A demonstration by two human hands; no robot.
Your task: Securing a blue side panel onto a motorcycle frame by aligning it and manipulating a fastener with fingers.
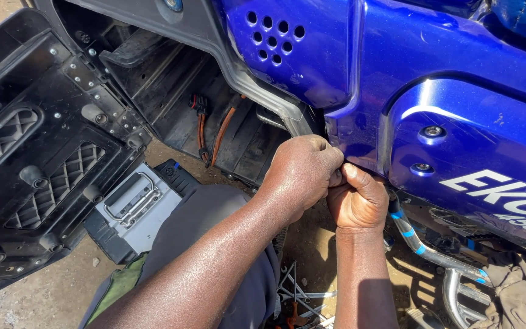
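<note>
A glossy blue scooter side panel point(458, 122) fills the upper right. Both of my hands meet at its lower front edge, below the panel with round vent holes point(275, 36). My left hand point(302, 173) reaches in from the lower left, its fingers curled tight over that edge. My right hand point(357, 198) comes up from below, fingers closed and thumb pressed against the same edge, touching the left hand. Whatever lies between the fingers is hidden.
A detached black plastic floor panel point(31, 152) leans at the left. A grey battery with a metal handle point(132, 207) sits by my knee. Orange wires point(220, 134) hang in the open bay. A chrome tube with blue tape point(421, 247), wrenches point(302, 292) and a rag point(518, 292) lie below.
</note>
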